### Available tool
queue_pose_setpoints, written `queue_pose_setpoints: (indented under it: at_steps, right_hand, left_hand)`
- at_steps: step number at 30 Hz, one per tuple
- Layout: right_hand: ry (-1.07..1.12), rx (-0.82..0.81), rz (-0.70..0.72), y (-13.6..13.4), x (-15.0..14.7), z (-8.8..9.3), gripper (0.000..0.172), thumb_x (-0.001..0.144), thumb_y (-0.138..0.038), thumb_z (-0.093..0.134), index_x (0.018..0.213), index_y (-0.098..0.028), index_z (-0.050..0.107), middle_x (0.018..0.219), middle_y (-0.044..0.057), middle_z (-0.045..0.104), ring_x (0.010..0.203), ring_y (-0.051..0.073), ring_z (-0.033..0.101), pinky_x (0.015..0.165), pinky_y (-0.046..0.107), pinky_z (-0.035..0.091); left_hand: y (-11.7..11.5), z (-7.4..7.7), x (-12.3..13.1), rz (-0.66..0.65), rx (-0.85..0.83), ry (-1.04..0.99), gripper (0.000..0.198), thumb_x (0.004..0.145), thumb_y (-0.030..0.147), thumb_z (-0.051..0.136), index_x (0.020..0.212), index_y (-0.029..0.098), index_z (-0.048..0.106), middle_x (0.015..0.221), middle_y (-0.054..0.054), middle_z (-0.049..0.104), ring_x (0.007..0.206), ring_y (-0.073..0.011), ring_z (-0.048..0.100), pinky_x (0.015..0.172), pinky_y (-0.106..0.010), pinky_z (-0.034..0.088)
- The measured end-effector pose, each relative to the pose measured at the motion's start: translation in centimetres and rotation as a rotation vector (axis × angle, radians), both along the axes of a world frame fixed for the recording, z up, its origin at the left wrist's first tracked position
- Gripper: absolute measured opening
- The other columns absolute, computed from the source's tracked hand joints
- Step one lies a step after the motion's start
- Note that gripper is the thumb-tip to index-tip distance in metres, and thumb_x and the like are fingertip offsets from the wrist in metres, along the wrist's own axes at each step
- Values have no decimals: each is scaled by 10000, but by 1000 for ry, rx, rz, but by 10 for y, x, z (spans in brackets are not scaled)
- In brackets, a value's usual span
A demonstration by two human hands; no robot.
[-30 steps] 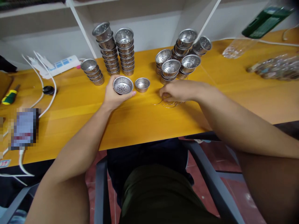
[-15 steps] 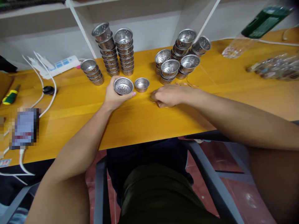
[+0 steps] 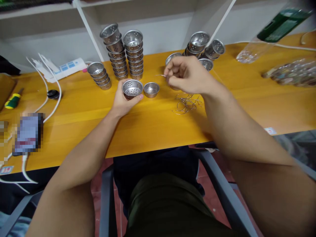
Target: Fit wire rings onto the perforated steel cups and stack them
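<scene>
My left hand (image 3: 123, 101) is wrapped round a perforated metal cup (image 3: 132, 89), its mouth tipped toward me. Just right of it a second, smaller-looking metal cup (image 3: 151, 90) stands upright on the table. Raised above the table, my right hand (image 3: 181, 75) is closed in a pinch on a thin piece of wire (image 3: 161, 75), whose end sticks out to the left. Below that hand lies a loose pile of curved thin wires (image 3: 187, 103). My right hand partly hides the cups behind it.
Tall stacks of perforated cups (image 3: 133, 54) stand at the back, with a shorter stack (image 3: 98, 74) left of them. More cups (image 3: 198, 42) are at back right, near a plastic bottle (image 3: 271, 33). A phone (image 3: 28, 133), cables and a power strip (image 3: 66, 69) occupy the left.
My right hand has lifted from the wire pile with a piece of wire, uncovering the pile. My left hand keeps its hold on the cup.
</scene>
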State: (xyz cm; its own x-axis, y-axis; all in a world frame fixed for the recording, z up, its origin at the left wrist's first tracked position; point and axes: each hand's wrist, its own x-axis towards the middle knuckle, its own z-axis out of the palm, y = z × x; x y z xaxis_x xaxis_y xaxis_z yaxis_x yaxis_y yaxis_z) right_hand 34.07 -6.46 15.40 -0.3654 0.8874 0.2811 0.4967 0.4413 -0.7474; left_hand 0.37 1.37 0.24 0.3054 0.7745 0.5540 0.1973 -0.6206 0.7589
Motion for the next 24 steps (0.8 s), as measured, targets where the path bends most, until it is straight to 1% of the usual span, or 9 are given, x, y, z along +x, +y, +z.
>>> queue_pose_setpoints:
  at_steps: [3,5,6,8,10,13,15,21,24]
  right_hand:
    - [130,35,-44,6,-21,-13,485,1187,-751,869,1257,-276,799,918,60,769,824,234,687,847,471,649]
    - [238,90,-5,13,-37,-29,614,1155,-860,904,1272,-262,828,895,44,757,785,223,692,774,427,639]
    - [284,121,21,16,-44,-39,630,1146,-875,916,1249,-259,829,896,40,753,784,220,697,749,405,633]
    - [321,165,53,22,-55,-56,576,1179,-826,910,1214,-258,820,908,33,748,791,212,698,725,372,620]
    - [284,195,45,24,-61,-69,435,1226,-682,906,1216,-254,824,902,19,730,782,203,674,723,357,602]
    - [191,239,-4,23,-66,-76,179,1221,-411,913,1231,-242,853,843,-14,662,766,195,624,765,365,580]
    - [143,249,-24,22,-67,-76,80,1189,-288,903,1242,-236,874,821,-26,634,775,200,614,805,380,581]
    - [84,262,-65,20,-68,-77,101,1137,-205,871,1230,-240,889,828,-17,639,792,220,608,850,412,603]
    - [96,276,-88,20,-73,-82,123,1134,-210,862,1251,-244,874,830,-19,625,791,222,610,850,420,608]
  left_hand:
    - [3,-6,0,-69,40,-57,1125,910,1090,989,1637,365,528,1610,-123,783,1434,-366,902,1249,-537,760]
    - [5,-10,2,-115,76,-79,1107,932,1037,1023,1658,375,514,1581,-94,784,1372,-320,906,1218,-486,757]
    - [5,-12,3,-137,94,-80,1100,943,1008,1039,1671,378,508,1568,-85,784,1348,-302,903,1199,-460,756]
    - [4,-14,7,-180,132,-79,1073,974,956,1054,1692,378,503,1571,-85,776,1342,-288,894,1165,-426,757]
    - [1,-14,12,-218,173,-77,1031,1018,927,1035,1709,377,501,1602,-97,761,1387,-298,882,1152,-424,763]
    - [-5,-11,16,-237,222,-70,974,1070,916,989,1719,377,502,1595,-99,757,1396,-304,874,1142,-448,769]
    - [-8,-9,16,-221,231,-50,956,1082,915,976,1713,371,509,1554,-94,766,1347,-295,879,1117,-454,770]
    - [-11,-6,15,-178,226,5,961,1079,940,962,1687,350,508,1535,-103,769,1324,-301,886,1089,-468,766]
    - [-15,-5,17,-167,198,9,1061,991,972,1028,1678,348,514,1536,-109,765,1340,-326,885,1116,-502,766]
